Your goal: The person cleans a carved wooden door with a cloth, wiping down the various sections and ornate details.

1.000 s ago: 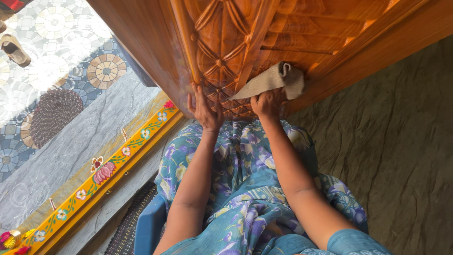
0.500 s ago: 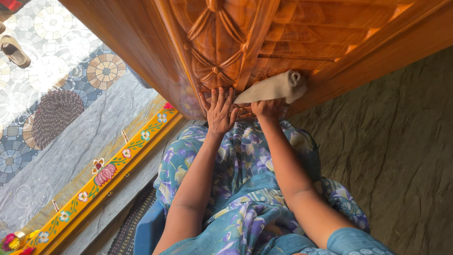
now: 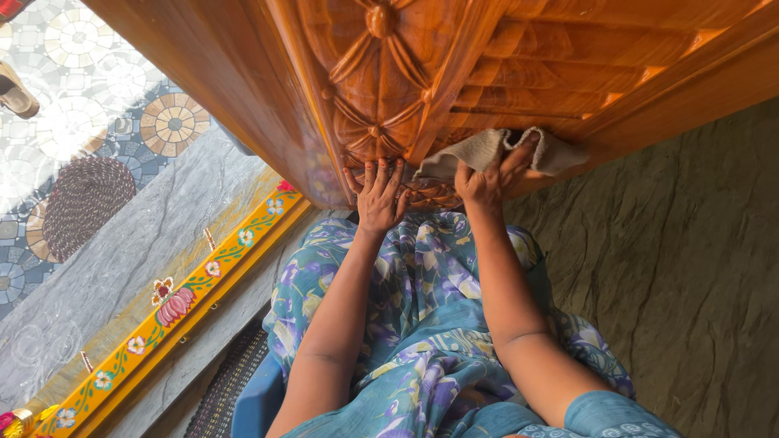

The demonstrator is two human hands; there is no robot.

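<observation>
A carved, varnished wooden door fills the top of the head view. My right hand presses a beige cloth against the door's lower carved panel, fingers spread over the cloth. My left hand rests flat on the carving just left of it, fingers apart, holding nothing. Both forearms reach up from my lap, which is covered by a blue flowered dress.
A yellow painted threshold with flower motifs runs diagonally at lower left. Beyond it lie a grey stone step, patterned tiles, a round woven mat and a sandal. Grey stone floor spreads right. A blue seat is under me.
My right hand has moved right and up with the cloth, spreading it flat on the panel. My left hand shifted from the door's edge onto the carving and stayed there.
</observation>
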